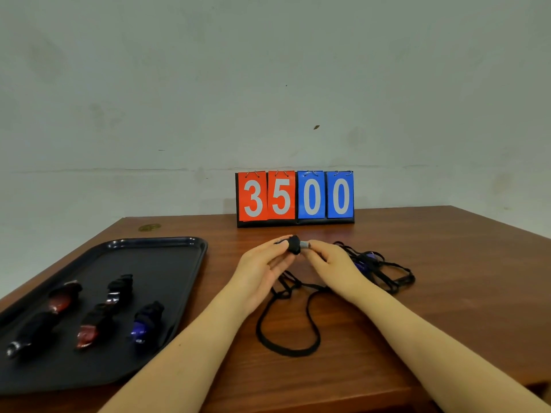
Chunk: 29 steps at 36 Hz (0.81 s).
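Whistle (295, 245), part-wrapped, is held over mid table (432, 308), long axis left-right between the hands. Left hand (262, 266) pinches the wrapped end, right hand (331, 263) the silver tip. Loose cord (286, 332) trails toward the near edge. Tray (155, 240) lies nearer the left hand.

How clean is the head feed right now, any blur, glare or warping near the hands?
Head view: wide-angle warp bows the table and tray edges; dim, even light; small glints on the wrapped whistles; the whistle pinched between left hand and right hand looks soft, cord detail lost.
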Each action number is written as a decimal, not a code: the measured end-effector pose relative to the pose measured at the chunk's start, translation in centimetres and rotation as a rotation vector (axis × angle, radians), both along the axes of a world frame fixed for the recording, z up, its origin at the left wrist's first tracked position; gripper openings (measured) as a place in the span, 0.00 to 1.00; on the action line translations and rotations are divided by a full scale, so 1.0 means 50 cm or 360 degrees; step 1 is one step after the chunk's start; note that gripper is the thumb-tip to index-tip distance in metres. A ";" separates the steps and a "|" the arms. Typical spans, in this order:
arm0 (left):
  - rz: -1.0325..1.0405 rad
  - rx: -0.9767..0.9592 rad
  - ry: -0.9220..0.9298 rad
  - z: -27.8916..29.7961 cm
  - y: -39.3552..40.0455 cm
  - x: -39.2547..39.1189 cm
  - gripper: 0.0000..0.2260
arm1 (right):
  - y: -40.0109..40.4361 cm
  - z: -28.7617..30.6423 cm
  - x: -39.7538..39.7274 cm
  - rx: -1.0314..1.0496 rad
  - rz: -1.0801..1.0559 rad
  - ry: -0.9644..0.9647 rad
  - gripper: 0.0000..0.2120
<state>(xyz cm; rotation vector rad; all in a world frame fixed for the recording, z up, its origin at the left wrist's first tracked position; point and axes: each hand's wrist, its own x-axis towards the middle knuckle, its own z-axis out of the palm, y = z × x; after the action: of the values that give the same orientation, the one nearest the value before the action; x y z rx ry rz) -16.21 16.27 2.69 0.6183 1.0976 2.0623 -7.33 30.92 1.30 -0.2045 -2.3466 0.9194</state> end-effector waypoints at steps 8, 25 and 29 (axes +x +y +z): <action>0.0110 -0.0005 0.0005 -0.009 0.001 -0.012 0.12 | -0.022 -0.011 -0.012 0.0335 0.0031 -0.0221 0.10; 0.0488 -0.0298 0.0131 -0.026 0.010 -0.023 0.05 | -0.039 -0.013 -0.010 0.0815 0.0101 -0.0433 0.11; 0.0471 -0.0322 0.0148 -0.027 0.012 -0.026 0.07 | -0.043 -0.011 -0.010 0.0866 0.0116 -0.0440 0.10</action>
<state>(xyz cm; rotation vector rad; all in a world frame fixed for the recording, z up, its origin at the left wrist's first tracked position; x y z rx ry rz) -17.49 16.85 1.37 0.4766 1.5065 2.1473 -7.84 28.77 0.77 -0.0229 -2.7763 0.2655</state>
